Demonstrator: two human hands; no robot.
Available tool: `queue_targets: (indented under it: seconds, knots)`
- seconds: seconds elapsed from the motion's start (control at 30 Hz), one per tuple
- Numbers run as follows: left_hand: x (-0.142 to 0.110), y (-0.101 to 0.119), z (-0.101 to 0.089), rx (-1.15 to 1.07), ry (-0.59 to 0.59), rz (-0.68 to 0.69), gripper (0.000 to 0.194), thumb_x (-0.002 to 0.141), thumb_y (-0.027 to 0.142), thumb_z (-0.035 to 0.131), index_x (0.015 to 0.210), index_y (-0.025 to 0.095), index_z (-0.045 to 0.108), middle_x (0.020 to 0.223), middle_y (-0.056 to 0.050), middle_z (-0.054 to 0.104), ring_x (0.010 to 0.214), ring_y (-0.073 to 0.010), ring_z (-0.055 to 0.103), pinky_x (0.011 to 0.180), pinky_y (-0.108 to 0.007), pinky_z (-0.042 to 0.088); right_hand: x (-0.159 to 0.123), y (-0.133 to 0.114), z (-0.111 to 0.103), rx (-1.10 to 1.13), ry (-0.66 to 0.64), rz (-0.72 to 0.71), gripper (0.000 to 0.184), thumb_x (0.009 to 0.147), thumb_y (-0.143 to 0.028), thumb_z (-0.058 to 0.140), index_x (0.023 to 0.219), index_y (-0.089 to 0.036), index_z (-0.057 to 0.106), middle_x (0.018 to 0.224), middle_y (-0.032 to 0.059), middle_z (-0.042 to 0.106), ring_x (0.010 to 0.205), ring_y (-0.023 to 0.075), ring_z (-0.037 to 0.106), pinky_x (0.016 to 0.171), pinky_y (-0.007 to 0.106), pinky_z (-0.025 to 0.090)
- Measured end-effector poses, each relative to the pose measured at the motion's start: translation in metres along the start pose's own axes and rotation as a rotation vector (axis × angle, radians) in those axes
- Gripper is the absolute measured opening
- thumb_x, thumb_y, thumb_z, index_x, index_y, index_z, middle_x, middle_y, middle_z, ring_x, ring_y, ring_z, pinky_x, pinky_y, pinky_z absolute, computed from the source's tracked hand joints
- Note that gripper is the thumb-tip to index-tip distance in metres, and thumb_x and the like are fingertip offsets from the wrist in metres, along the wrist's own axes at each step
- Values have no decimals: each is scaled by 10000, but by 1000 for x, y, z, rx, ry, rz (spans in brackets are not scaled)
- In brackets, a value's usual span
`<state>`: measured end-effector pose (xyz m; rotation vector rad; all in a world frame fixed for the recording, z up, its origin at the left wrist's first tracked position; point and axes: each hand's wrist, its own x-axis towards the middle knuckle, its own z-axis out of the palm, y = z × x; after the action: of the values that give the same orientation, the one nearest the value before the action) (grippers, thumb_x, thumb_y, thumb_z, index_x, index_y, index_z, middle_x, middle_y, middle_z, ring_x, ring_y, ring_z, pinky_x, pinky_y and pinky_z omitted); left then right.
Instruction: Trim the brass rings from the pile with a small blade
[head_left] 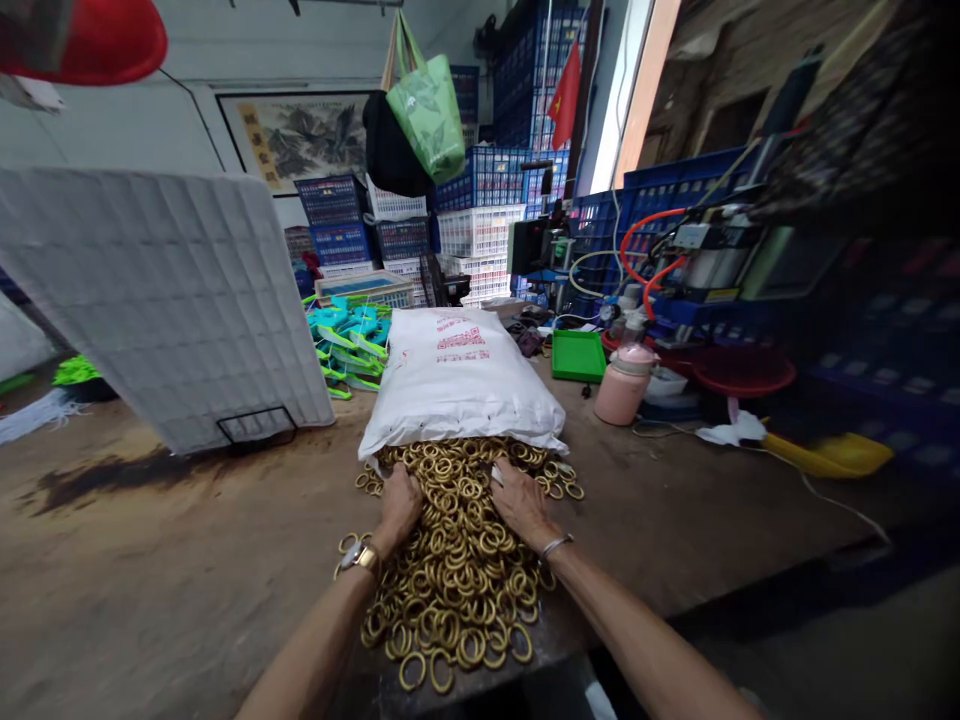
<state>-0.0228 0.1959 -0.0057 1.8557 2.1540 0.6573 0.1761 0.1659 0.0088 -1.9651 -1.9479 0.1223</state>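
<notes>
A large pile of brass-coloured rings point(457, 560) spreads over the wooden table toward its near edge. Behind it lies a full white woven sack point(457, 390) with red print, its mouth facing me and rings spilling out. My left hand point(401, 500), with a gold watch on the wrist, is closed at the pile's left side, just below the sack's mouth. At the right side, my right hand point(520, 500), with a bracelet, is closed too, its fingers curled down among the rings. The fingertips of both hands are hidden, so what they grip does not show.
A white quilted panel point(150, 310) stands at left. Turquoise and lime plastic pieces point(349, 340) are heaped beside the sack. To the right are a green tray point(577, 355), a pink jar point(624, 385), a yellow scoop point(832, 455) and a machine with orange hoses point(705, 265). Stacked crates point(480, 230) stand behind.
</notes>
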Motion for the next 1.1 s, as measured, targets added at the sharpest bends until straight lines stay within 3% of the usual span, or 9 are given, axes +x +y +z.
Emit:
queue_targets:
  seconds: [0.2,0.3,0.47,0.6,0.73,0.87,1.0,1.1]
  knots:
    - [1,-10,-17,-22,-13,82,190,773,163,391,798,154,579,724,-94,643,690,-200,595,612,-261,393,-7,1,-17,-53,-44,-100,245,772,-263,481,1012,-240,521,800,8,612,701,132,539,584,220,271]
    - [-2,-30,-32,-42,32,72,239,783,176,363,861,157,588,786,-95,647,737,-204,591,642,-267,399,-13,28,-29,-58,-36,-54,246,760,-221,481,996,-263,536,871,-1,607,772,129,540,610,206,287]
    - [-27,-80,-49,-70,129,-20,280,772,193,346,931,127,567,792,-96,636,716,-198,582,632,-270,411,-19,97,-40,-89,14,205,244,819,-195,372,992,-149,539,866,94,590,745,166,546,564,230,283]
    - [-63,-105,-48,-114,161,-61,249,759,219,356,865,148,570,674,-53,617,607,-180,565,552,-254,408,-22,110,-29,-67,-8,227,203,812,-230,400,875,-153,577,797,91,591,670,159,548,527,229,258]
    - [-82,-97,-36,-183,168,-24,232,774,234,348,840,166,560,717,-47,622,649,-173,565,594,-259,411,-25,83,-14,31,-34,107,171,788,-228,413,781,-184,578,709,44,596,609,134,523,511,220,251]
    - [-78,-74,-22,-265,155,34,202,763,236,375,800,173,564,712,-35,605,672,-166,549,630,-264,402,-33,65,-9,155,-6,43,230,813,-275,356,804,-191,570,683,26,595,586,121,502,524,207,292]
    - [-71,-57,-19,-379,150,52,172,737,245,410,734,176,567,631,-7,564,629,-158,522,615,-260,389,-55,73,-15,237,54,65,301,820,-315,305,893,-170,559,694,34,600,593,128,508,542,207,335]
    - [-72,-54,-28,-492,190,13,178,729,262,404,737,175,558,605,11,525,584,-141,490,563,-237,376,-82,87,-22,259,81,89,293,796,-315,322,870,-169,564,681,36,602,591,138,523,538,215,347]
